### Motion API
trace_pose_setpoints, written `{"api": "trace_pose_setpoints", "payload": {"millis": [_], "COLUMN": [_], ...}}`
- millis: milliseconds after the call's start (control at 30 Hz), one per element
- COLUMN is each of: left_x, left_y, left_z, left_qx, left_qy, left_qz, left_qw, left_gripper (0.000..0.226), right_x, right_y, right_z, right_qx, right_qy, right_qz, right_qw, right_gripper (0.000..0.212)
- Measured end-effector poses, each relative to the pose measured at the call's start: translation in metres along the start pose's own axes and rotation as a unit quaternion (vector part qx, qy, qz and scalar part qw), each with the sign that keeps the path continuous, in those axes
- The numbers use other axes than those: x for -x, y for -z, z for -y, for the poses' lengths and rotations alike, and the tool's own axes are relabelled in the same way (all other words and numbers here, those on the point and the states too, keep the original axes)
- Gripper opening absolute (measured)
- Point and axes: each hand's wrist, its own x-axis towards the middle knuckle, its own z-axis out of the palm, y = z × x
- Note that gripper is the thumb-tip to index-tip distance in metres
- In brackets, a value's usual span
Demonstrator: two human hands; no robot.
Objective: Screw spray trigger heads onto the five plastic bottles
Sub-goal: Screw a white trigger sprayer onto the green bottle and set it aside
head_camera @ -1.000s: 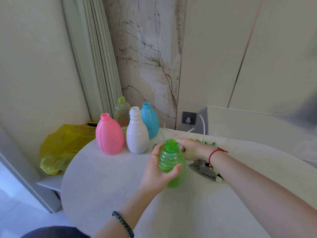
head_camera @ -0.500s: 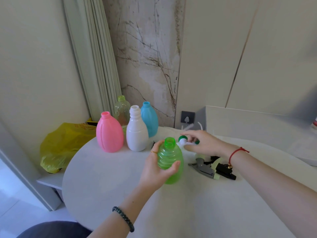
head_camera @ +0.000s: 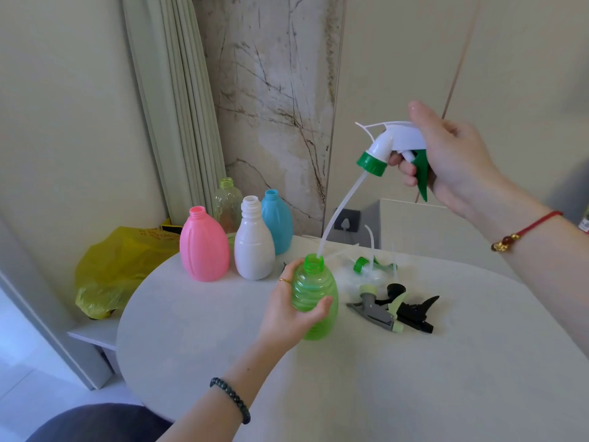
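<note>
above the ribbed green bottle (head_camera: 314, 290) in the left hand (head_camera: 288, 309), right hand (head_camera: 452, 164) clutching a white trigger head (head_camera: 390, 145)

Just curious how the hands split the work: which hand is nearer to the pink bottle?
Left. The left hand, gripping the green bottle, sits just right of the pink bottle; the right hand is raised far off, holding the trigger head.

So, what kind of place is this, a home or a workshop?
Most likely a room in a home, not a workshop: a round white table stands in a corner by a marble-look wall panel, folded pale curtains and a wall socket.
</note>
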Motion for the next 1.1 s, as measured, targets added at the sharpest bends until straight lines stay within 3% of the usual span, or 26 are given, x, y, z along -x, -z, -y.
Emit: {"api": "trace_pose_setpoints", "payload": {"millis": [233, 467, 767, 933, 1100], "left_x": [0.001, 0.001, 0.0, -0.001, -0.001], "left_y": [0.001, 0.0, -0.001, -0.001, -0.001], "left_z": [-0.001, -0.002, 0.002, 0.003, 0.001], "left_qx": [-0.007, -0.004, -0.007, -0.015, -0.031], "left_qy": [0.01, 0.008, 0.016, 0.007, 0.0], "left_qz": [0.002, 0.003, -0.002, -0.007, -0.005], "left_qw": [1.0, 1.0, 1.0, 1.0, 0.999], "left_gripper": [0.058, 0.064, 0.072, 0.073, 0.073], "right_x": [0.009, 0.04, 0.049, 0.064, 0.075], "right_y": [-0.017, -0.035, -0.049, -0.052, -0.062], "right_z": [-0.008, -0.069, -0.095, -0.108, -0.114], "right_qx": [0.094, 0.24, 0.271, 0.202, 0.236], "right_qy": [0.023, -0.032, -0.011, 0.015, 0.07], "right_qz": [0.003, 0.124, 0.085, 0.038, 0.025], "right_qw": [0.995, 0.962, 0.959, 0.978, 0.969], "right_gripper": [0.041, 0.023, 0.022, 0.032, 0.012]}}
